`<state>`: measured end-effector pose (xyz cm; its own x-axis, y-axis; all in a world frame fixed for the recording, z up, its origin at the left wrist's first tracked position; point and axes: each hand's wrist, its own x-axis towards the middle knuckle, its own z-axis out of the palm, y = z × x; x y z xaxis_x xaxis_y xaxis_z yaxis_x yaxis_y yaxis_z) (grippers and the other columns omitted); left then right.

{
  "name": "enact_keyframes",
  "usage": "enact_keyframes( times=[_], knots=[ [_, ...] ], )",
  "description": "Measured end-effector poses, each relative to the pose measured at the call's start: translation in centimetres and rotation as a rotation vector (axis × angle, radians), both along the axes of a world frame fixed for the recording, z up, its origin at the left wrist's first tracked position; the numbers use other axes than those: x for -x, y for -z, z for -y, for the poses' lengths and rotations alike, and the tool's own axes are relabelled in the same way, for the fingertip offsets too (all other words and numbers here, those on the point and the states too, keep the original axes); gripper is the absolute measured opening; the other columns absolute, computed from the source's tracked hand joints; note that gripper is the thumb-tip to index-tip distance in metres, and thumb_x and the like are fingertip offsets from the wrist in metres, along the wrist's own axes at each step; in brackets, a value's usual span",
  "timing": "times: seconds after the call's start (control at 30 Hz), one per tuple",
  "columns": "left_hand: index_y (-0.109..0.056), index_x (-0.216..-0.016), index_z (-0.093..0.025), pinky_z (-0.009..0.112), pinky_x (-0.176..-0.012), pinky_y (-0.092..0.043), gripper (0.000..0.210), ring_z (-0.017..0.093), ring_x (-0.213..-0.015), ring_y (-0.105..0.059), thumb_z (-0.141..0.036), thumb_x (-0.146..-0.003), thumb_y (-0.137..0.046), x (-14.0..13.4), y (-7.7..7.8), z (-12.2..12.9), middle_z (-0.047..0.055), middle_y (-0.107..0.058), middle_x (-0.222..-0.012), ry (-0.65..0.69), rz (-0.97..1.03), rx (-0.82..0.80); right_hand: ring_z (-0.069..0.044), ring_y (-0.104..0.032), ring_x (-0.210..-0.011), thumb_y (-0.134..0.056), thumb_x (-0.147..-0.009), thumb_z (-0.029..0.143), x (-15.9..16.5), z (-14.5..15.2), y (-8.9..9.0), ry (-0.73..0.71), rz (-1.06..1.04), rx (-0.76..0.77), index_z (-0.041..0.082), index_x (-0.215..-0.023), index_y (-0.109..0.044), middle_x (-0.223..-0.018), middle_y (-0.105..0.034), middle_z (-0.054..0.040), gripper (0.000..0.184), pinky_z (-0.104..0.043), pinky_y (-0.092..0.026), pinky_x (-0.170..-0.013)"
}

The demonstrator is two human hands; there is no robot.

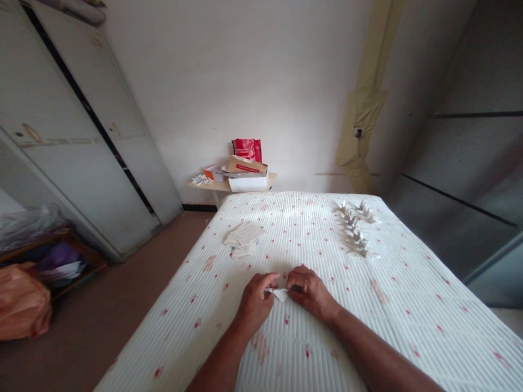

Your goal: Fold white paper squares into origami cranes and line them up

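A small piece of folded printed paper (280, 294) is pinched between my two hands, just above the striped mattress (302, 348). My left hand (259, 296) grips its left end with thumb and fingers. On the other end, the curled fingers of my right hand (309, 288) close round the paper and hide part of it. Beyond my left hand lies a loose stack of printed paper sheets (244, 238). Several folded paper figures with pointed tips (354, 235) stand in rows at the far right of the mattress.
Behind the mattress a small table (220, 185) bears a white box (248, 183), a red bag (247, 149) and a pile of white paper pieces (202, 179). Metal cabinets (81, 130) line the left wall. An orange bag (22, 302) sits on the floor at left.
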<state>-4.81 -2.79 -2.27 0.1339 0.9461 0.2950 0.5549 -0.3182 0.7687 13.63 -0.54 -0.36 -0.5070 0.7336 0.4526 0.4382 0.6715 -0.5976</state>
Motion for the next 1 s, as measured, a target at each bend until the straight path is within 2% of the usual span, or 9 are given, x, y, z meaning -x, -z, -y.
enact_keyframes(
  times=[0.3,0.5,0.6,0.77,0.83,0.9,1.0],
  knots=[
    [-0.061,-0.104,-0.023,0.026,-0.079,-0.044,0.054,0.014,-0.081,-0.056,0.002,-0.06,-0.043,-0.1,-0.6,0.4,0.001,-0.062,-0.083,0.0,0.015,-0.051,-0.017,-0.055,-0.079,-0.054,-0.071,0.004,-0.1,0.3,0.0,-0.018,0.032,-0.064,0.02,-0.07,-0.059,-0.077,-0.06,-0.0023,0.017,-0.028,-0.042,-0.07],
    [-0.056,-0.112,-0.021,0.023,-0.077,-0.044,0.052,0.012,-0.078,-0.057,-0.004,-0.064,-0.045,-0.3,-0.6,0.4,-0.001,-0.062,-0.084,-0.033,0.176,0.023,-0.018,-0.056,-0.08,-0.052,-0.076,0.008,0.0,0.4,0.2,-0.014,-0.044,-0.112,0.02,-0.076,-0.056,-0.079,-0.062,-0.0035,0.013,-0.031,-0.042,-0.074],
    [-0.059,-0.107,-0.019,0.024,-0.076,-0.044,0.044,0.013,-0.079,-0.058,-0.009,-0.066,-0.049,-0.3,-0.9,0.4,0.001,-0.064,-0.086,-0.049,0.239,0.093,-0.017,-0.056,-0.079,-0.051,-0.078,0.014,0.1,0.5,0.2,0.001,-0.143,-0.029,0.02,-0.076,-0.057,-0.08,-0.062,-0.0039,0.009,-0.031,-0.042,-0.074],
    [-0.063,-0.098,-0.015,0.023,-0.069,-0.044,0.033,0.014,-0.075,-0.058,-0.015,-0.066,-0.053,-0.2,-1.3,0.5,0.003,-0.064,-0.083,-0.049,0.403,0.217,-0.013,-0.054,-0.063,-0.052,-0.081,0.029,0.4,0.5,0.6,-0.005,-0.339,0.346,0.018,-0.076,-0.058,-0.069,-0.059,-0.0001,0.014,-0.024,-0.043,-0.06],
    [-0.063,-0.098,-0.014,0.023,-0.068,-0.044,0.032,0.015,-0.075,-0.059,-0.018,-0.066,-0.056,-0.4,-1.5,0.6,0.004,-0.065,-0.084,-0.031,0.479,0.252,-0.012,-0.054,-0.063,-0.051,-0.082,0.031,0.5,0.4,0.8,-0.029,-0.376,0.437,0.018,-0.078,-0.059,-0.068,-0.058,0.0004,0.017,-0.023,-0.043,-0.059],
    [-0.063,-0.097,-0.013,0.023,-0.069,-0.045,0.032,0.015,-0.076,-0.059,-0.019,-0.066,-0.057,-0.6,-1.6,0.6,0.004,-0.065,-0.085,-0.021,0.548,0.275,-0.013,-0.055,-0.065,-0.05,-0.083,0.031,0.5,0.3,1.0,-0.019,-0.387,0.453,0.018,-0.083,-0.06,-0.071,-0.059,-0.0001,0.017,-0.024,-0.044,-0.061],
    [-0.062,-0.096,-0.013,0.023,-0.066,-0.045,0.032,0.014,-0.07,-0.059,-0.019,-0.065,-0.057,-0.9,-1.6,0.5,0.002,-0.064,-0.079,-0.062,0.637,0.297,-0.015,-0.058,-0.078,-0.052,-0.081,0.027,0.4,0.3,0.8,0.04,-0.383,0.311,0.02,-0.097,-0.058,-0.087,-0.061,-0.0038,0.018,-0.027,-0.046,-0.069]
  ],
)
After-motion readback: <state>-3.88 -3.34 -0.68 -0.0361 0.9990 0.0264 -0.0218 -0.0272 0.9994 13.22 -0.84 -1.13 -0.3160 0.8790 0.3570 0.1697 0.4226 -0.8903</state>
